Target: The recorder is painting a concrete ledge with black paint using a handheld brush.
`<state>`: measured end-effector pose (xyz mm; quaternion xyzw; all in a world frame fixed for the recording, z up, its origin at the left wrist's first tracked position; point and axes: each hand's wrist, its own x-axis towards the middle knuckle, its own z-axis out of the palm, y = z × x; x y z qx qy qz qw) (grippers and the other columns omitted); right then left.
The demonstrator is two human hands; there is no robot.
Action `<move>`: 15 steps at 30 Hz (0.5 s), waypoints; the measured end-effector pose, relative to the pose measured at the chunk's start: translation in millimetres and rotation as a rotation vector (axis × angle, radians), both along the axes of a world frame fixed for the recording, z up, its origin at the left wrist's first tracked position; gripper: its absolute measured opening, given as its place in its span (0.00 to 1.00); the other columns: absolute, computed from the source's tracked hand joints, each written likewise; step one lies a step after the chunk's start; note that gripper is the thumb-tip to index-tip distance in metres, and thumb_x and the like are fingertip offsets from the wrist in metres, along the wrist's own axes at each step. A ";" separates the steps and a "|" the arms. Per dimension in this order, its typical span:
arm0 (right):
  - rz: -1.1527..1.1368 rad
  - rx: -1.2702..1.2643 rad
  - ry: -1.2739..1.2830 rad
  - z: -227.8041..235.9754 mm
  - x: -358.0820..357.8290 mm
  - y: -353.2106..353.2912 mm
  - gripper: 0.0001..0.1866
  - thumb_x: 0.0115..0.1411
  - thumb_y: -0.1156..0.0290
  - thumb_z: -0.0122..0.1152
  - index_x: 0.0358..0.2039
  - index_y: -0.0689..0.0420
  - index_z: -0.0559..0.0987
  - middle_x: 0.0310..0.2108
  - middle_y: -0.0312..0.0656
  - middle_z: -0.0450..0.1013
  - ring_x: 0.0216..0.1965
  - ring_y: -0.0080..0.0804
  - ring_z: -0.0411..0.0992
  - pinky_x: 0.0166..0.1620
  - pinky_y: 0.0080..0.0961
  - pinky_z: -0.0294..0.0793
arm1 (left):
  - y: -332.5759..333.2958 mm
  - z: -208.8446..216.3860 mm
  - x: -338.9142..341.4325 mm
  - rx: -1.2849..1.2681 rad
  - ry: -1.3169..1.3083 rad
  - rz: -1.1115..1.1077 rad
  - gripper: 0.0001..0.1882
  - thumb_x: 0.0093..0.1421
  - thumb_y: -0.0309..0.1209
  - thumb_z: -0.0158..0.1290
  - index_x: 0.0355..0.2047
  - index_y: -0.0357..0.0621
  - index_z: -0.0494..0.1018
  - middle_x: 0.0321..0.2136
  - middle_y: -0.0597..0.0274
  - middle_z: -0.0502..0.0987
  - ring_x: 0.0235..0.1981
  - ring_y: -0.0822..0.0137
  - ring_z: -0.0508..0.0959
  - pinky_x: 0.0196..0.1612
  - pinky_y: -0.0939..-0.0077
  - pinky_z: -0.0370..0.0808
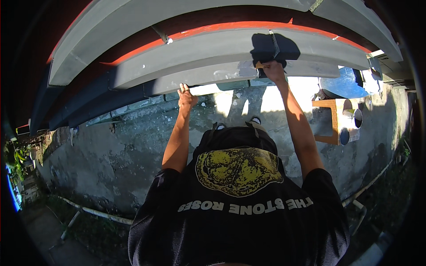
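Observation:
Long grey bands, stacked like steps with red strips between them, run across the top of the view. At the lowest grey band (pixel 204 73), my left hand (pixel 187 97) rests its stretched fingers against the lower edge, holding nothing. Farther right, my right hand (pixel 273 71) is closed on a small tan piece (pixel 259 65) and presses it to the same band. Its exact kind is hidden by the fingers and the dark shadow (pixel 273 46) falling there. Pale smudges mark the grey surface around it.
An orange-brown plastic stool (pixel 326 103) stands on the worn concrete floor (pixel 151 133) at the right, with round containers (pixel 353 119) on or beside it. Behind it lies something shiny blue (pixel 344 82). White pipes (pixel 106 217) run along the ground behind me.

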<state>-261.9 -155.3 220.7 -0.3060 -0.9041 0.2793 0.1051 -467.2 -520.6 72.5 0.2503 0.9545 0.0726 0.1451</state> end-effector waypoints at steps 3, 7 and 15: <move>-0.129 0.070 -0.037 -4.0 11.4 12.6 0.14 0.49 0.67 0.54 0.36 0.50 0.84 0.31 0.51 0.77 0.37 0.50 0.76 0.46 0.38 0.75 | 13.7 5.1 4.9 0.012 -0.054 0.026 0.41 0.54 0.36 0.50 0.66 0.43 0.47 0.68 0.53 0.44 0.65 0.38 0.50 0.62 0.56 0.63; -0.106 -0.024 0.038 1.5 -2.3 -13.6 0.13 0.50 0.66 0.55 0.33 0.51 0.84 0.30 0.52 0.77 0.37 0.50 0.76 0.46 0.38 0.75 | 7.0 -5.0 1.7 -0.033 -0.024 0.045 0.40 0.55 0.37 0.49 0.66 0.43 0.47 0.68 0.53 0.44 0.65 0.37 0.50 0.62 0.56 0.63; -0.193 0.028 0.008 0.3 1.2 -2.5 0.12 0.50 0.66 0.57 0.34 0.50 0.84 0.31 0.49 0.77 0.36 0.47 0.77 0.44 0.34 0.76 | 13.4 26.0 -0.9 -0.166 -0.086 -0.030 0.41 0.55 0.42 0.46 0.65 0.37 0.47 0.67 0.47 0.45 0.68 0.49 0.44 0.68 0.56 0.45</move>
